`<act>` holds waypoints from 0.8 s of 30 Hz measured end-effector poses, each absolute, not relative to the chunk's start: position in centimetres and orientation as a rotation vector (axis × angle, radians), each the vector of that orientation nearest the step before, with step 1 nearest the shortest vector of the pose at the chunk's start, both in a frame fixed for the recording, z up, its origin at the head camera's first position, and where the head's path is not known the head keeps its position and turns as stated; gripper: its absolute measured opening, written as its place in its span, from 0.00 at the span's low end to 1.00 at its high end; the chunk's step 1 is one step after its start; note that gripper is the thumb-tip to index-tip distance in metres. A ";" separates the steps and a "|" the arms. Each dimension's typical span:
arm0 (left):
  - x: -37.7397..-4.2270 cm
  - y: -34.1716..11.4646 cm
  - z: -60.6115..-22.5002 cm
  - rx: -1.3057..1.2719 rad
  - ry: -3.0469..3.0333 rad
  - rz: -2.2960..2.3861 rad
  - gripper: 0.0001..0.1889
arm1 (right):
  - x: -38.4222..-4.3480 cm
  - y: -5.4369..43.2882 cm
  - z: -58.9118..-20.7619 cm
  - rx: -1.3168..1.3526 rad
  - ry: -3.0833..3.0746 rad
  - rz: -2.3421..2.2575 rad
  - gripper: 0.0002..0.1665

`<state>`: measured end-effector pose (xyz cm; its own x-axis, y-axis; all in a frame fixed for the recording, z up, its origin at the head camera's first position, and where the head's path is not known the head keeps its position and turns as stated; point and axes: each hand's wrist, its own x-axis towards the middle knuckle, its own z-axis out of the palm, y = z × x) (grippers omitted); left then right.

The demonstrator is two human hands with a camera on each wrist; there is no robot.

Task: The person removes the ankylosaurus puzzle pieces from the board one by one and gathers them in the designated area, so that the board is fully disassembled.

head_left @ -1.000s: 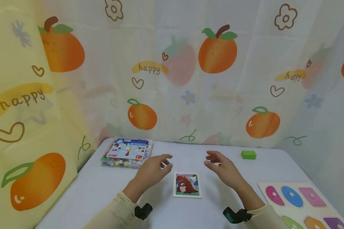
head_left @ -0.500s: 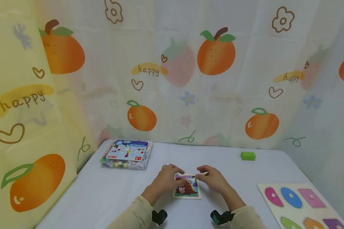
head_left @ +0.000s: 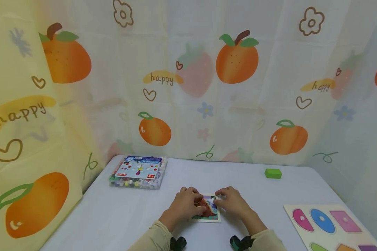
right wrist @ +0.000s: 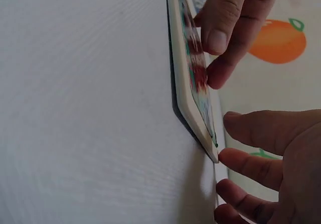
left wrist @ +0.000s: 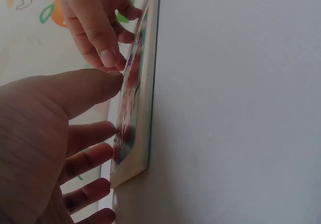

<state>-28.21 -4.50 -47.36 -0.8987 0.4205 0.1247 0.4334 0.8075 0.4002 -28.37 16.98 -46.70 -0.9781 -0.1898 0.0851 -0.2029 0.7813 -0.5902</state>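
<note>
A small square dinosaur picture puzzle (head_left: 209,209) in a pale wooden frame lies flat on the table in the head view. My left hand (head_left: 184,206) is over its left side and hides part of the picture. In the left wrist view, that thumb (left wrist: 95,89) reaches to the picture surface, and the fingers are nearly straight by the frame's edge. At the upper right side of the puzzle is my right hand (head_left: 233,204). Its fingers are spread close to the frame corner in the right wrist view, the index finger (right wrist: 251,168) at or touching that corner.
A clear plastic case of coloured beads (head_left: 138,172) lies at the back left. A green block (head_left: 273,173) sits at the back right. A shape board with knobbed pieces (head_left: 325,233) occupies the front right. A fruit-printed curtain (head_left: 188,115) surrounds the white table (head_left: 113,223).
Both hands have come down and inward from either side to the puzzle. The left hand now covers part of the picture. The puzzle has not visibly moved on the table.
</note>
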 end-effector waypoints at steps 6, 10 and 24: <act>-28.8 -4.5 -48.3 -0.733 -2.863 -0.582 0.28 | -28.6 16.9 -46.8 0.315 -2.944 0.904 0.15; -28.8 -4.5 -48.8 -0.714 -2.850 -0.556 0.28 | -28.4 16.7 -47.1 0.319 -2.963 0.869 0.13; -28.7 -4.4 -48.6 -0.687 -2.836 -0.579 0.26 | -28.5 16.7 -47.6 0.391 -2.895 0.759 0.15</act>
